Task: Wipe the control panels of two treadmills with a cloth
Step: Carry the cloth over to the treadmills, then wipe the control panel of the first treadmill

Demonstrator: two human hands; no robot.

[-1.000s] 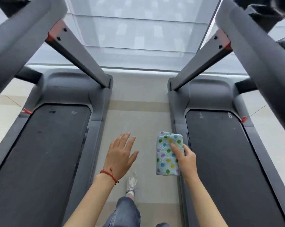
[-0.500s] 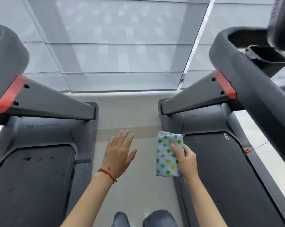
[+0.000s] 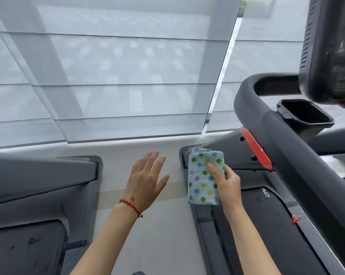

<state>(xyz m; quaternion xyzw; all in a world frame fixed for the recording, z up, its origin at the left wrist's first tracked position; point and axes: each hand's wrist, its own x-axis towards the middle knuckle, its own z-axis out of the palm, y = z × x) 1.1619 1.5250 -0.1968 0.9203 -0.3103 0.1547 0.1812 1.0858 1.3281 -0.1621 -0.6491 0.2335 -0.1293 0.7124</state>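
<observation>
My right hand [image 3: 226, 184] holds a folded light-blue cloth with coloured dots [image 3: 202, 176] upright, above the gap between two treadmills. My left hand [image 3: 145, 180] is flat with spread fingers and holds nothing; a red string bracelet circles its wrist. The right treadmill's dark handrail [image 3: 298, 155] runs down the right side, with a cup holder [image 3: 304, 114] and the black back of its console screen [image 3: 330, 48] at the top right. Of the left treadmill only the grey motor cover [image 3: 40, 179] and belt [image 3: 24, 249] show. No control panel face is visible.
A strip of pale floor [image 3: 147, 235] lies between the two treadmills. Ahead is a large window with translucent blinds [image 3: 118, 76]. A red accent plate [image 3: 256, 148] marks the right treadmill's upright. The right belt [image 3: 257, 225] runs below the handrail.
The view has tilted up and moved forward: the treadmill belts slid down out of frame and the right console screen came into view. Both hands keep their pose.
</observation>
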